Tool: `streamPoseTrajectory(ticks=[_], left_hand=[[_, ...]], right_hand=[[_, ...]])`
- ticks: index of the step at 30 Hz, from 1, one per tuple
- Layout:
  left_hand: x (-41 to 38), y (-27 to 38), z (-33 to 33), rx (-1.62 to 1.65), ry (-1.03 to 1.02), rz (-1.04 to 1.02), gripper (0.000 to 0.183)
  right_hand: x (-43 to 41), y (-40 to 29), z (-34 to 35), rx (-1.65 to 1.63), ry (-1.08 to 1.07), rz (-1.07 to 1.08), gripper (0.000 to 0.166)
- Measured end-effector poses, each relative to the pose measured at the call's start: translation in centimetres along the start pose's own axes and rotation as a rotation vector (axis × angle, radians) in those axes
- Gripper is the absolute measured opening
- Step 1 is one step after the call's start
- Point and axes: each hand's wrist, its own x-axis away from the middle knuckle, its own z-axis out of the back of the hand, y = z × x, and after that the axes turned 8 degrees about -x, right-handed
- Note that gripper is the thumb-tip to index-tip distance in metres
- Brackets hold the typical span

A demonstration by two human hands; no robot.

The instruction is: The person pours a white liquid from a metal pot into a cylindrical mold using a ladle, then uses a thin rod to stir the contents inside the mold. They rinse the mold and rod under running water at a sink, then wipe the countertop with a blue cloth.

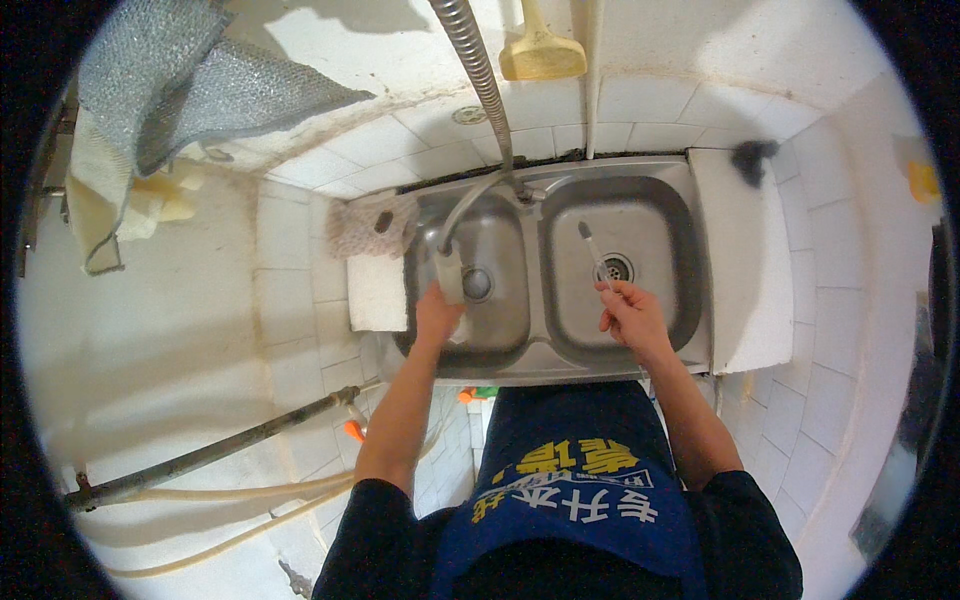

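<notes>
My left hand (439, 313) is closed on a pale, translucent container (451, 279) over the left basin (504, 322) of a stainless steel double sink. The curved faucet spout (463, 206) ends at the top of this container. Over the right basin (577, 322), my right hand (628, 311) grips the clear handle of a small brush (592, 241) with a dark head, which looks like a toothbrush. The brush points up and away from me, above the right drain (615, 268). Part of the handle is hidden in my fingers.
A pinkish textured cloth (371, 229) lies at the sink's back left corner. A ribbed metal hose (472, 64) rises behind the faucet. A yellow scoop-like utensil (543, 58) hangs on the wall. Silvery cloths (255, 90) hang at upper left. A white ledge (742, 285) borders the sink's right side.
</notes>
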Motion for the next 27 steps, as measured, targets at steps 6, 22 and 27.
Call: streamPoseTrajectory(ticks=[6,22,27], left_hand=[[-0.4,2.5,-0.9,-0.023,0.041,-0.009,0.056],[0.0,2.9,-2.2,0.29,0.131,0.09,0.054],[6.0,5.9,5.2,0.367,0.222,0.038,0.043]], right_hand=[[0.5,-0.5,-0.5,0.047,0.05,-0.017,0.027],[1.8,-1.1,-1.0,0.131,0.035,-0.055,0.028],[1.5,-1.6,-0.6,0.08,-0.012,0.012,0.027]])
